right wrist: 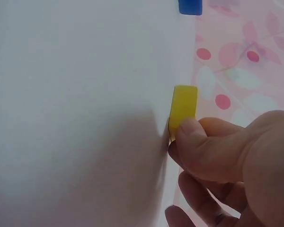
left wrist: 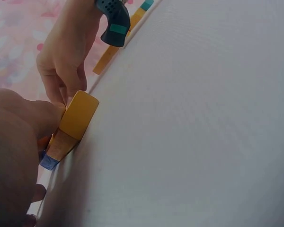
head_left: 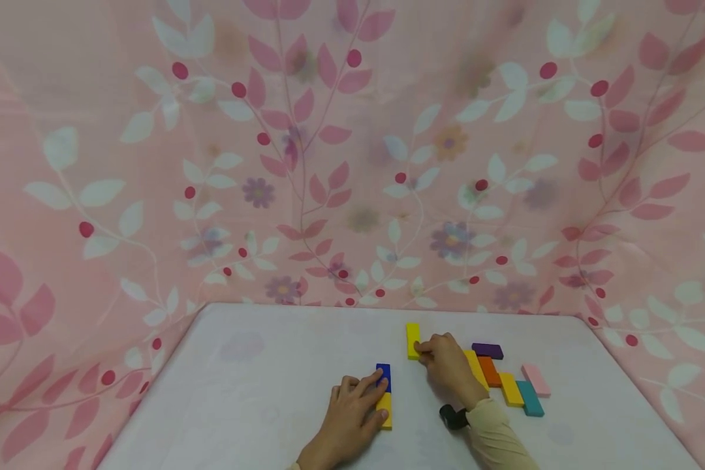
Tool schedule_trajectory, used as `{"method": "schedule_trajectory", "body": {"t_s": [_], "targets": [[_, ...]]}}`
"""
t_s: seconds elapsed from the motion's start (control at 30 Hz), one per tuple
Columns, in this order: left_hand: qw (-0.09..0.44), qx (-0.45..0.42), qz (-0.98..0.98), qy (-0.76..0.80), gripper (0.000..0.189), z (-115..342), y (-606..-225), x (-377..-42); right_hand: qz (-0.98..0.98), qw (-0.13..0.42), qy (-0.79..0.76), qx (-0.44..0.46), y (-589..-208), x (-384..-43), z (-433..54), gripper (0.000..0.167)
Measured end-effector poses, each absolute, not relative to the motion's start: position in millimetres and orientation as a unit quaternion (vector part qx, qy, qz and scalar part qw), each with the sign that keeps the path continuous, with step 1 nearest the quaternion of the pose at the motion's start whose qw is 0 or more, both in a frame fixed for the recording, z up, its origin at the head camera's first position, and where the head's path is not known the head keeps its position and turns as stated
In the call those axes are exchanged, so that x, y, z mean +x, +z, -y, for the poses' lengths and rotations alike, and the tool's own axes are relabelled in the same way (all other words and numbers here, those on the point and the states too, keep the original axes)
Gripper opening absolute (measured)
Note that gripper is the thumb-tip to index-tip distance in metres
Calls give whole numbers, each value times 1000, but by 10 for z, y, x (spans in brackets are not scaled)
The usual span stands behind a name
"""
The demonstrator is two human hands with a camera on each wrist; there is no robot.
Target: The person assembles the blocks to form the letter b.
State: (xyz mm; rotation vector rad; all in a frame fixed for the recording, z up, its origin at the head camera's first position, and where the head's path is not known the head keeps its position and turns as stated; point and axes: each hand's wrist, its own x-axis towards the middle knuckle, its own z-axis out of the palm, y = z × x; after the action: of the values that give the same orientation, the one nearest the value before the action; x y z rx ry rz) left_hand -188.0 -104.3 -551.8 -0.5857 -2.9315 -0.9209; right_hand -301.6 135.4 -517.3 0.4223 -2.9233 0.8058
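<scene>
My left hand [head_left: 352,411] rests over a blue block [head_left: 383,378] and a yellow-orange block [head_left: 384,418] laid end to end on the table. Its fingertips touch the blue one, and the thumb lies against the yellow-orange block [left wrist: 79,114]. Farther back and to the right, my right hand [head_left: 446,365] pinches the near end of a bright yellow block [head_left: 413,339] between thumb and fingers. In the right wrist view, the thumb lies over part of this yellow block [right wrist: 184,101]; its far end shows.
Right of my right hand lie a yellow block [head_left: 476,370] partly hidden by it, an orange [head_left: 489,372], a purple [head_left: 487,351], another yellow [head_left: 511,390], a teal [head_left: 530,399] and a pink block [head_left: 536,380]. The white table [head_left: 258,365] ends at a pink floral curtain [head_left: 352,196].
</scene>
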Motion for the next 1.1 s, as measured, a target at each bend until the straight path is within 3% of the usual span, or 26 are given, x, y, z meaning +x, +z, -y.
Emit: {"method": "schedule_trajectory", "body": {"t_s": [0.3, 0.63, 1.1], "targets": [[20, -194, 939, -284, 54, 1045, -5496, -1850, 932, 24, 316, 174, -5203, -3195, -1318, 24], [25, -193, 939, -284, 54, 1042, -5492, -1855, 924, 52, 299, 232, -5222, -3285, -1102, 23], [20, -192, 940, -282, 55, 1038, -5476, -1869, 914, 1, 292, 282, -5155, -3248, -944, 23]]}}
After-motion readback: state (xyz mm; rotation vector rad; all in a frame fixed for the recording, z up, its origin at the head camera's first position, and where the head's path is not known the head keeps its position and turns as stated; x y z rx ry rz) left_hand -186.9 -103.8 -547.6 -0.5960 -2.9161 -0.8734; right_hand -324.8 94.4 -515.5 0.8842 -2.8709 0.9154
